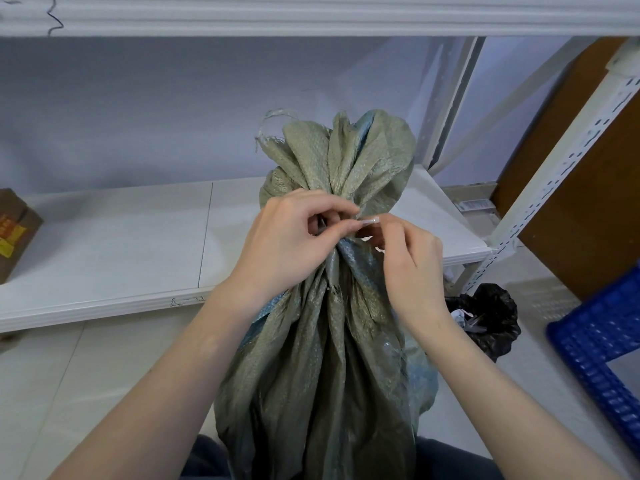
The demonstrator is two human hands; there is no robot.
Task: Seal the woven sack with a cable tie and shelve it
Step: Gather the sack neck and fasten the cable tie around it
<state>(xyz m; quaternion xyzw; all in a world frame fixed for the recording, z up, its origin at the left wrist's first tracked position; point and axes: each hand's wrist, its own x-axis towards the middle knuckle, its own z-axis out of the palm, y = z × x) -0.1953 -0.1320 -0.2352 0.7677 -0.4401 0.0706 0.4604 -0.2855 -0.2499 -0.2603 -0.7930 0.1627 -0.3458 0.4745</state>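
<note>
Room: storeroom, pale tiled floor (104, 368), white metal shelving (114, 237) right in front of the person, lilac wall behind.
Shelf contents: one cardboard box (14, 233) at far left of the low shelf, rest of the board showing white.
Sack location: woven sack (318, 358), grey-green, standing upright on the floor between the person's knees, just in front of the low shelf; not shelved yet.
Neck: mouth gathered into a tight bunch at about shelf height, loose top flaring out above it, frayed threads at the upper left.
Cable tie: cable tie (369, 222), pale, only a short bit visible at the neck between the hands; whether it's already threaded and locked, can't tell.
Left hand: left hand (287, 244) fingers curled, pinching the gathered neck, holding the bunch together.
Right hand: right hand (408, 268) fingertips pinching the tie end at the neck.
Handling guess: fabric soft, crinkly, a bit slick; body looks full, probably some weight, will slump if let go.
Where to grip: by the cinched neck below the tie plus a hand under the base for the lift.
Other stuff: black bin bag (491, 320) and blue plastic crate (602, 355) on the floor to the right.
</note>
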